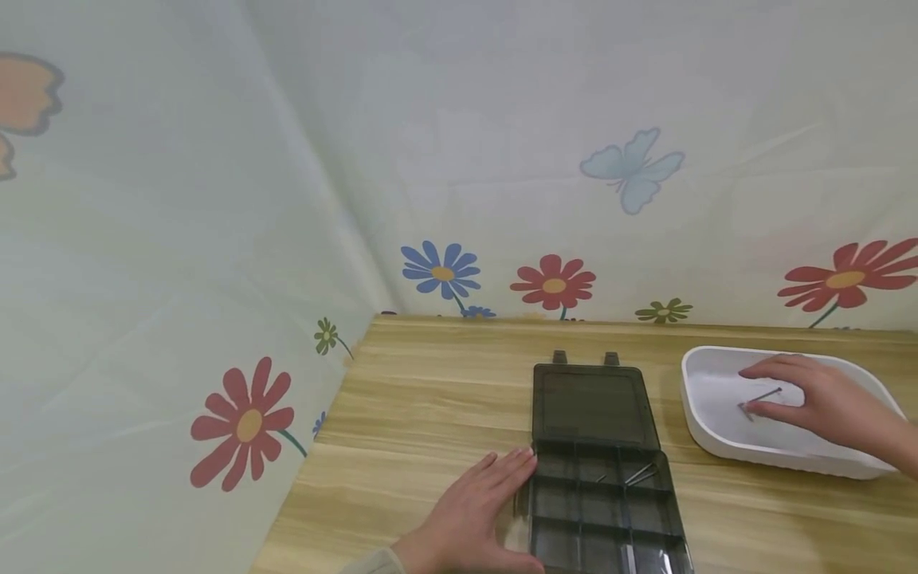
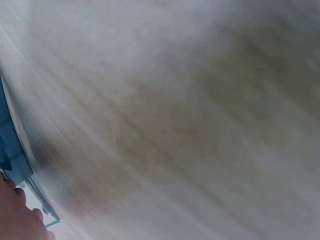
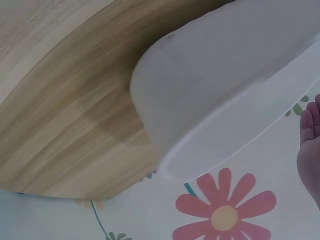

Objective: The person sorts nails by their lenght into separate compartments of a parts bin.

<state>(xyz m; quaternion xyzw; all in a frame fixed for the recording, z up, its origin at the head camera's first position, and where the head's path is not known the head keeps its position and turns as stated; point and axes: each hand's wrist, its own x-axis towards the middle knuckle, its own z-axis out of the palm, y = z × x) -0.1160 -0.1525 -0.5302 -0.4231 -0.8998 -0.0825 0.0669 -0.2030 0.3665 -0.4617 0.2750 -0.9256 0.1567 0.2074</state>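
A dark translucent compartment box (image 1: 601, 485) lies with its lid (image 1: 594, 402) folded back. Along its left edge rests my left hand (image 1: 473, 514), fingers extended and touching the side; only part of that hand (image 2: 20, 215) shows in the left wrist view. Thin metal nails (image 1: 641, 475) lie in the back right compartment, and a smaller piece sits in the back middle one. My right hand (image 1: 825, 399) reaches into the white tray (image 1: 717, 446), thumb and index finger apart. Between them a nail (image 1: 766, 395) is visible, with another thin piece by the thumb tip.
The wooden table (image 1: 430, 383) carries both the box and the tray. Behind and to the left hangs a pale sheet (image 1: 466, 159) printed with flowers and butterflies. Two latches (image 1: 559, 357) stick out from the lid's far edge. The tray's outer wall (image 3: 200, 75) fills much of the right wrist view.
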